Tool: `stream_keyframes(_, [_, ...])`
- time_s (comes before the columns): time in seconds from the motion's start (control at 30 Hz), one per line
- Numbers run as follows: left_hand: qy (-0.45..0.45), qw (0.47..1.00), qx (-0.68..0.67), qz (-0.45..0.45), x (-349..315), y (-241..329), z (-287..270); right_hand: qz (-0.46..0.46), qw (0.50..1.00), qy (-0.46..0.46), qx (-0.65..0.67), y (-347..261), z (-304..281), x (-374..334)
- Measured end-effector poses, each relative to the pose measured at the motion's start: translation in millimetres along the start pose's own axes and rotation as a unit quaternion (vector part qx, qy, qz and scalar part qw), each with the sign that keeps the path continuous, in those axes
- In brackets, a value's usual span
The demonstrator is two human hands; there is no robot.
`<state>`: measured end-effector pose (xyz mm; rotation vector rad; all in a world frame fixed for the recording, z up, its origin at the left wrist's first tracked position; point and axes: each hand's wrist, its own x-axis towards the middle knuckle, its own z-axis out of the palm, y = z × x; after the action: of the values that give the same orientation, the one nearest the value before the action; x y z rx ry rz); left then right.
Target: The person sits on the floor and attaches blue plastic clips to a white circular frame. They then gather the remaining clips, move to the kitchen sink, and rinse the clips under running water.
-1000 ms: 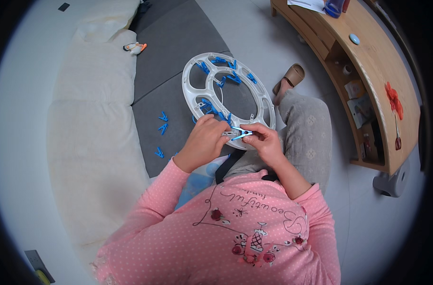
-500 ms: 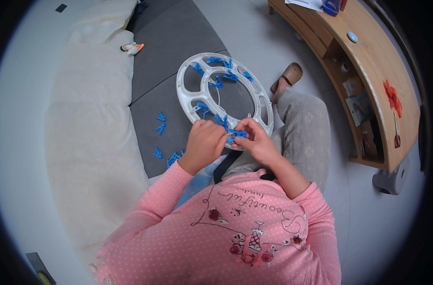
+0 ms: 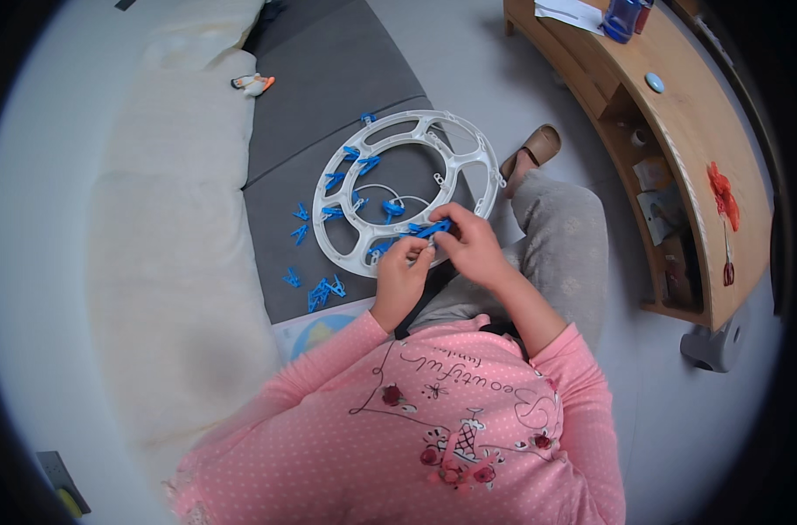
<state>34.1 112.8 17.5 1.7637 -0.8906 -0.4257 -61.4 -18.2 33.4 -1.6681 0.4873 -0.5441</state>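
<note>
A white round clothes-drying hanger [image 3: 338, 248] lies tilted between my lap and the grey seat, several blue clothespins hanging from its left side. My right hand [image 3: 474, 248] is closed around a blue clothespin [image 3: 434, 229] at the hanger's near rim. Just beside it, the fingers of my left hand [image 3: 403, 278] pinch a small white link, mostly hidden by the fingertips. White links [image 3: 439, 180] without pins dangle from the right part of the hanger. Loose blue clothespins [image 3: 319, 295] lie on the seat left of my hands.
A cream cushion [image 3: 171, 254] runs along the left of the grey seat [image 3: 315, 61]. On it, near the far end, sits a small penguin toy [image 3: 254, 84]. To the right stands a curved wooden cabinet [image 3: 678, 114], with a grey roll [image 3: 715, 346] at its foot.
The hanger has turned, bringing its pinned part to the left and bare links to the far right. Both hands have shifted slightly, still together at the near rim.
</note>
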Motion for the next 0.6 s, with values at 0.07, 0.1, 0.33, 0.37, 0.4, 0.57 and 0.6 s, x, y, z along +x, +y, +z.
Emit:
stream_keyframes(0.07, [-0.127,0.99,-0.002,-0.065,9.7,16.8,-1.8,0.036,0.999,0.006,0.038,10.3,-19.3,-12.5])
stream_keyframes(0.1, [-0.195,0.977,0.005,-0.088,15.9,24.2,-4.9,0.05,0.995,0.014,0.087,12.1,-25.1,-19.9])
stream_keyframes(0.33, [-0.341,0.917,-0.113,-0.175,34.8,39.9,19.4,0.087,0.955,0.085,0.271,13.9,-50.0,-51.6])
stream_keyframes(0.37, [-0.355,0.913,-0.108,-0.172,37.7,39.1,21.8,0.089,0.953,0.094,0.275,13.3,-51.1,-52.7])
stream_keyframes(0.4, [-0.367,0.91,-0.101,-0.167,41.3,38.8,24.6,0.088,0.951,0.101,0.279,12.5,-52.8,-52.6])
stream_keyframes(0.57, [-0.381,0.901,-0.122,-0.169,43.4,47.2,33.5,0.11,0.934,0.158,0.302,15.3,-56.1,-60.8])
stream_keyframes(0.6, [-0.381,0.901,-0.127,-0.164,42.2,47.2,34.8,0.108,0.933,0.165,0.301,16.3,-56.5,-63.4])
